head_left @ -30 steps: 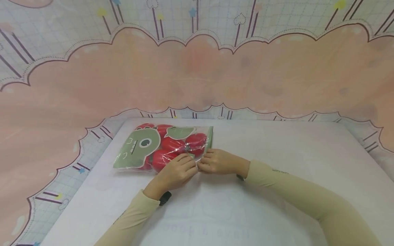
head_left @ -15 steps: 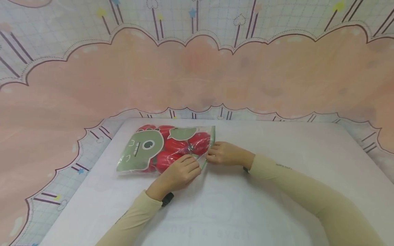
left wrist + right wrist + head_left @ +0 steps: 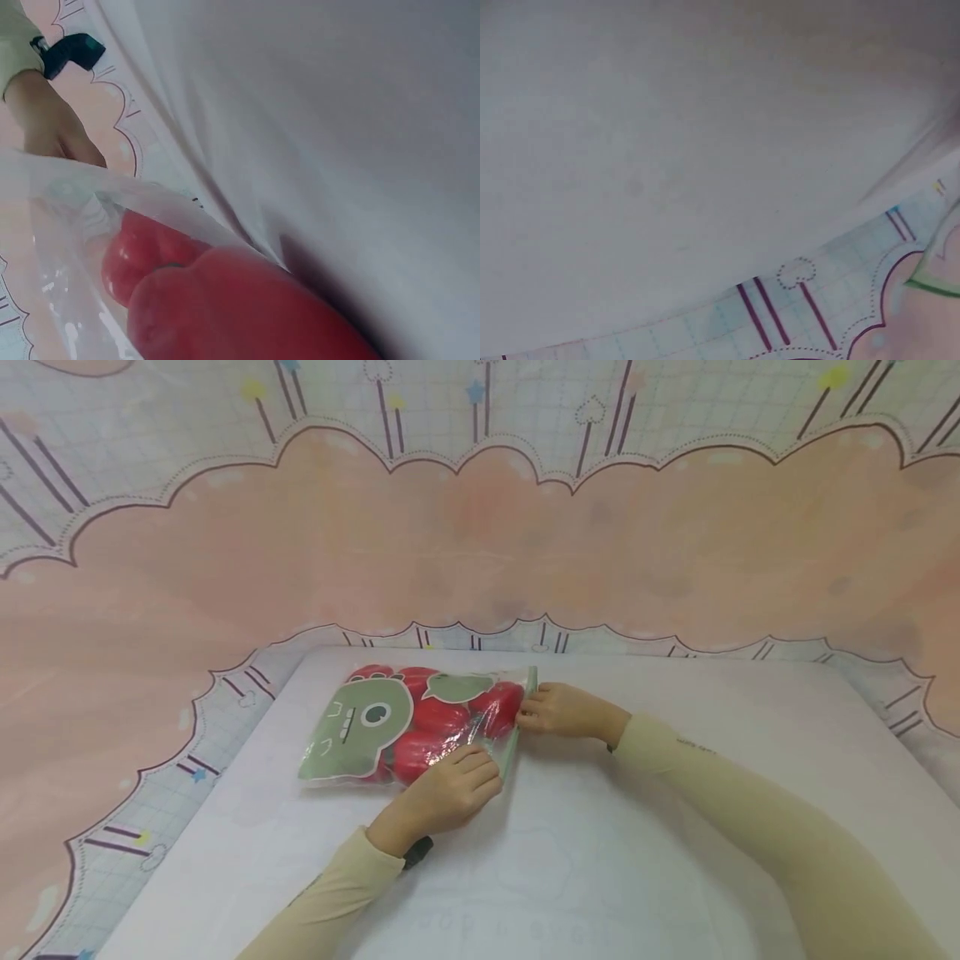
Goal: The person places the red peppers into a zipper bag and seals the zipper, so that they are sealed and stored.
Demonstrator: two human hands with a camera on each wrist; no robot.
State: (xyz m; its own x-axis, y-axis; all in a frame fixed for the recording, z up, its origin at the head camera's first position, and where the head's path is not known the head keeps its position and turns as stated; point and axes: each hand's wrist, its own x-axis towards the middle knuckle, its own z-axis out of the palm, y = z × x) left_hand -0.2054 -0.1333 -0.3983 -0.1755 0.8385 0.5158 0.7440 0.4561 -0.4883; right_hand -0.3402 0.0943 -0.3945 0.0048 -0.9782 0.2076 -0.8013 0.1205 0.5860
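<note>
A clear zip bag (image 3: pixel 356 735) with a green one-eyed monster print lies on the white table, holding several red bell peppers (image 3: pixel 441 717). Its green-edged mouth (image 3: pixel 511 755) faces right. At the near corner of that mouth, my left hand (image 3: pixel 453 789) pinches the bag with curled fingers. My right hand (image 3: pixel 570 712) pinches the green edge farther along; its fingertips are partly hidden. Through the film in the left wrist view, red bell peppers (image 3: pixel 217 300) show close up, with the right hand (image 3: pixel 60 124) beyond. A bit of green edge (image 3: pixel 934 287) enters the right wrist view.
The white tabletop (image 3: pixel 675 860) spreads right and in front of the bag. Behind it hangs a pink cloth backdrop (image 3: pixel 480 543) with a scalloped pattern, which also borders the table's sides.
My right hand has moved away from the left, back and slightly right along the bag's mouth. The bag and left hand have shifted a little to the right.
</note>
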